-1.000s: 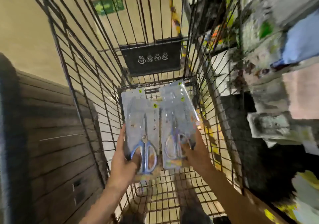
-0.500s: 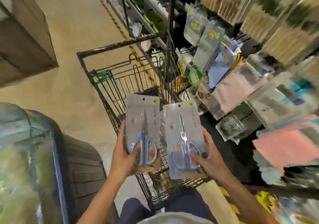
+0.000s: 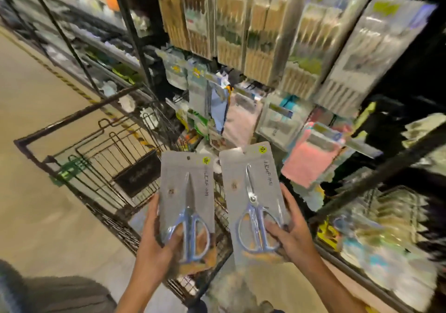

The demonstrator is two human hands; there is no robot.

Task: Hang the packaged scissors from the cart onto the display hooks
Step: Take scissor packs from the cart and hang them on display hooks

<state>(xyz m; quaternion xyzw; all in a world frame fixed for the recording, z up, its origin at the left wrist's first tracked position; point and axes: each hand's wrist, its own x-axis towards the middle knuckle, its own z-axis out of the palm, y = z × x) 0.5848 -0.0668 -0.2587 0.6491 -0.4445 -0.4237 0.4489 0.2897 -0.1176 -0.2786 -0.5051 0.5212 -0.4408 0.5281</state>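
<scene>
Gripping one scissors pack (image 3: 187, 206) per hand (image 3: 156, 247), left and right (image 3: 293, 235), above cart (image 3: 101, 167).

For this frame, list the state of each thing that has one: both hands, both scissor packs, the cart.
left hand: grips left scissors pack at its lower end
right hand: grips right scissors pack at its lower end
left scissors pack: held upright, unhung
right scissors pack: held upright, unhung
cart: beside shelves, contents unclear
</scene>
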